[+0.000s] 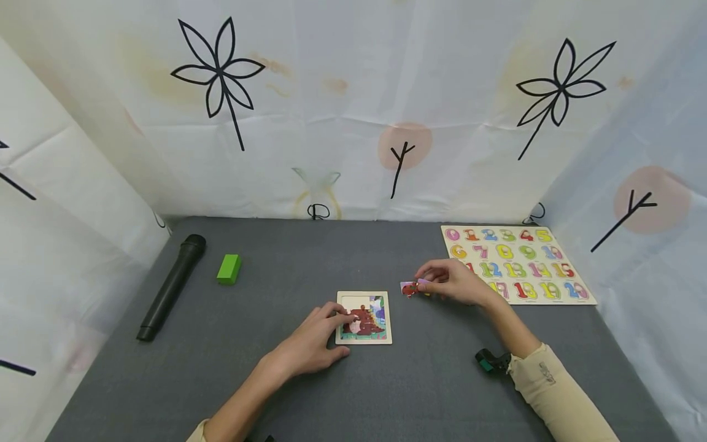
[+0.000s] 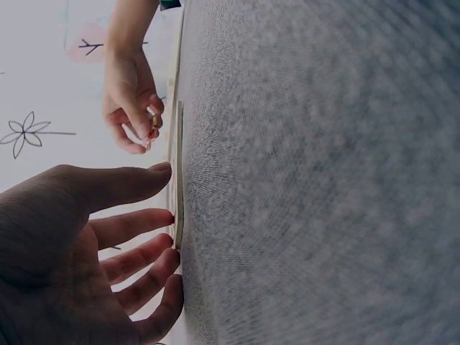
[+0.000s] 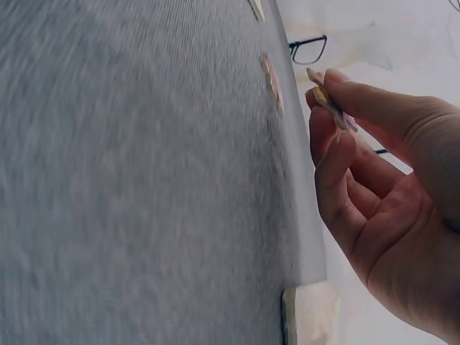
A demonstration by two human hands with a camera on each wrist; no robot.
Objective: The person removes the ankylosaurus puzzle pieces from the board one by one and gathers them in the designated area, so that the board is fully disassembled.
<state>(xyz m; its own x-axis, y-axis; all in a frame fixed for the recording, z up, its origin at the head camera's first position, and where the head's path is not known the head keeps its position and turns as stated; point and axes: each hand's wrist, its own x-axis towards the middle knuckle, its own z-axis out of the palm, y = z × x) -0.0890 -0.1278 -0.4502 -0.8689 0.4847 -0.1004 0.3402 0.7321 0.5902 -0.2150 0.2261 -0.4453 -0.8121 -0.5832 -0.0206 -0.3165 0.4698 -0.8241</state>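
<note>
A small square picture puzzle (image 1: pixel 362 335) in a pale wooden frame lies at mid-table, showing a reddish-brown animal. My left hand (image 1: pixel 312 344) rests at its left side, fingertips touching the frame and picture; in the left wrist view the fingers are spread and the thumb stays apart from the board's edge (image 2: pixel 179 144). Between thumb and fingertips my right hand (image 1: pixel 455 282) pinches puzzle pieces (image 3: pixel 334 108), seen edge-on in the right wrist view; their exact number is unclear. Below the fingers a loose red and pink puzzle piece (image 1: pixel 409 289) lies on the cloth.
A number puzzle board (image 1: pixel 569 299) lies at the back right, partly behind my right hand. On the left are a green block (image 1: pixel 229 269) and a black microphone (image 1: pixel 171 288). Patterned white curtains (image 1: pixel 342 123) border the grey table (image 1: pixel 287 270).
</note>
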